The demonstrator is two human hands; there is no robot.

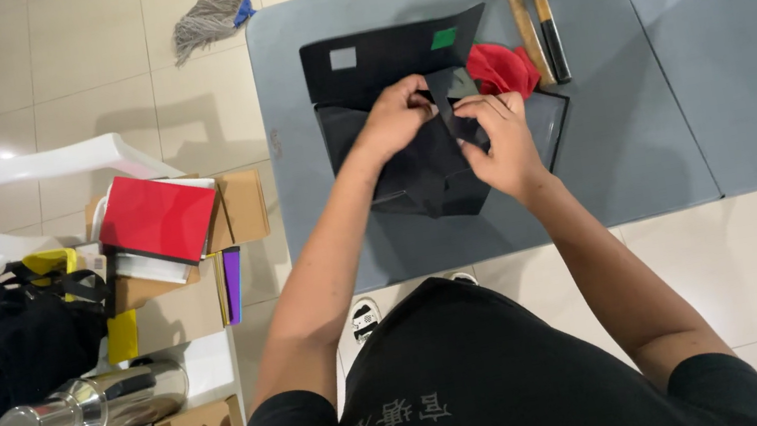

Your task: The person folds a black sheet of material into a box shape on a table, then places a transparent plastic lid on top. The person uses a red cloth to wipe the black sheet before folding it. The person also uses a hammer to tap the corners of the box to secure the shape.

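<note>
Square grey label [343, 58] and green label [444, 37] on black flap, just beyond both hands. Brown cardboard boxes [241, 207], well left of left hand.

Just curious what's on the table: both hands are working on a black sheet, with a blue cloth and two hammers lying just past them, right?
Nearly. The head view shows the cloth is red, not blue. The rest holds: the left hand and right hand are both on the black sheet, and the two hammers lie just beyond, on the grey table.
</note>
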